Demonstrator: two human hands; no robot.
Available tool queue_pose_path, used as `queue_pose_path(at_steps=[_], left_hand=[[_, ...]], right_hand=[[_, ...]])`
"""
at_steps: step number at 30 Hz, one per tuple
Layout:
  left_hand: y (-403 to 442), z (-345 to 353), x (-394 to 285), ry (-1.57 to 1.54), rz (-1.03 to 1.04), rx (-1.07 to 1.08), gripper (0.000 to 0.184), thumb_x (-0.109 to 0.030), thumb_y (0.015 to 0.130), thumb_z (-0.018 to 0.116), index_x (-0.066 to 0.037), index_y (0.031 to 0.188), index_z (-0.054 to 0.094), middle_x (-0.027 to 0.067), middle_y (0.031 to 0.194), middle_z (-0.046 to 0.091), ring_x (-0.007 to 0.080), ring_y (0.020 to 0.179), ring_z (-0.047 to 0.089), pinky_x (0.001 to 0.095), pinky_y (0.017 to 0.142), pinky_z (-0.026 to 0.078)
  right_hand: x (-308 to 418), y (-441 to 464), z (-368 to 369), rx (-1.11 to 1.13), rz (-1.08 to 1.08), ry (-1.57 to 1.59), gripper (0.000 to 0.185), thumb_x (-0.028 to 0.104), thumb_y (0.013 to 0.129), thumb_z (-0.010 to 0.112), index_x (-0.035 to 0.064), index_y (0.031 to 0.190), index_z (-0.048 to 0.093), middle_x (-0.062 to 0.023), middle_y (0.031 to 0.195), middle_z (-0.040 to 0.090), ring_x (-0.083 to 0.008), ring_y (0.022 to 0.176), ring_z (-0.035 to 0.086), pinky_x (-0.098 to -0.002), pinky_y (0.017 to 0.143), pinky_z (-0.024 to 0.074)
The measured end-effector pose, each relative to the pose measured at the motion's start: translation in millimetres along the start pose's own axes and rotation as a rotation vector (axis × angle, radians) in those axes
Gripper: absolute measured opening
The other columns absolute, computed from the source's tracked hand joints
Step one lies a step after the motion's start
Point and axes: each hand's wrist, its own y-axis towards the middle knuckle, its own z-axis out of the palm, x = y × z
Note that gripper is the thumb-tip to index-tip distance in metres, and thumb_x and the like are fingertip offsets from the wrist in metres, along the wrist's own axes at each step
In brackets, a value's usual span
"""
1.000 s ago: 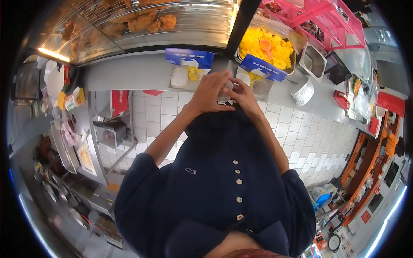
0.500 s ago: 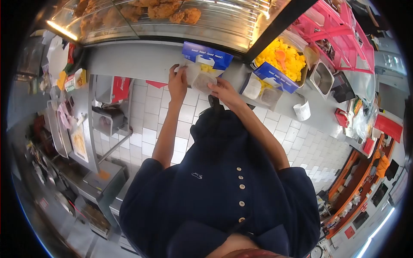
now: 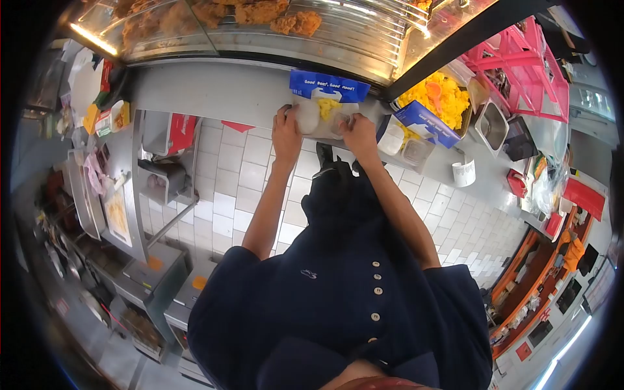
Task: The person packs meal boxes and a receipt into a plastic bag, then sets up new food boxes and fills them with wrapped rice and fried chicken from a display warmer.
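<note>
A blue box (image 3: pixel 330 83) lettered "Good Beef, Good Mood!" stands open on the counter, with crumbly yellow food (image 3: pixel 327 106) in its middle. My left hand (image 3: pixel 286 134) is at the box's left end, fingers curled against a white rounded item (image 3: pixel 307 117) whose kind I cannot make out. At the right end, my right hand (image 3: pixel 359 135) grips a small clear plastic tub (image 3: pixel 342 119) by its edge. Close by on the right is a second blue box (image 3: pixel 427 122), holding a similar white item (image 3: pixel 391 139) and a clear tub (image 3: pixel 416 151).
A heated glass cabinet with fried chicken (image 3: pixel 260 13) rises behind the counter (image 3: pixel 195 91). To the right are a tray of yellow food with an orange scoop (image 3: pixel 434 92), a metal pan (image 3: pixel 492 123), a paper roll (image 3: pixel 463 173) and pink baskets (image 3: pixel 513 65).
Both hands have moved apart. The white item now sits at the left of the front blue box and the clear tub at its right; before, they were held together in front of it.
</note>
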Motion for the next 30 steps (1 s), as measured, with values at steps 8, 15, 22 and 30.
queue_pose_path(at_steps=[8, 15, 22, 30], left_hand=[[-4, 2, -4, -0.009, 0.02, -0.041, 0.045, 0.004, 0.084, 0.058, -0.012, 0.126, 0.058, 0.0122, 0.127, 0.055, 0.0383, 0.106, 0.056, 0.0478, 0.09, 0.05], [-5, 5, -3, -0.022, -0.018, -0.061, 0.042, 0.003, 0.086, 0.058, -0.012, 0.125, 0.06, 0.0119, 0.13, 0.055, 0.0376, 0.11, 0.056, 0.0474, 0.092, 0.05], [-3, 3, -7, -0.048, -0.023, -0.035, 0.04, 0.002, 0.088, 0.056, -0.012, 0.125, 0.061, 0.0119, 0.13, 0.056, 0.0371, 0.111, 0.056, 0.0468, 0.093, 0.05], [-5, 12, -19, -0.17, -0.257, -0.069, 0.025, -0.013, 0.1, 0.054, -0.004, 0.123, 0.056, 0.0171, 0.109, 0.064, 0.0327, 0.099, 0.061, 0.0426, 0.082, 0.048]], right_hand=[[-2, 17, 15, 0.0, 0.056, -0.118, 0.034, 0.017, 0.085, 0.069, -0.006, 0.11, 0.061, -0.0315, 0.097, 0.066, -0.0494, 0.094, 0.064, -0.0537, 0.084, 0.0509], [-10, 23, 11, -0.009, 0.037, -0.084, 0.039, 0.016, 0.085, 0.071, -0.0044, 0.117, 0.061, -0.0301, 0.1, 0.067, -0.0481, 0.095, 0.065, -0.0526, 0.086, 0.0507], [-30, 27, 20, -0.004, -0.163, -0.415, 0.031, 0.027, 0.084, 0.074, -0.0007, 0.095, 0.067, -0.0192, 0.087, 0.07, -0.0353, 0.084, 0.07, -0.0441, 0.072, 0.0565], [-8, 27, -22, 0.028, -0.218, -0.676, 0.03, 0.036, 0.085, 0.073, 0.0069, 0.084, 0.069, -0.0126, 0.077, 0.071, -0.0302, 0.076, 0.072, -0.0401, 0.064, 0.0558]])
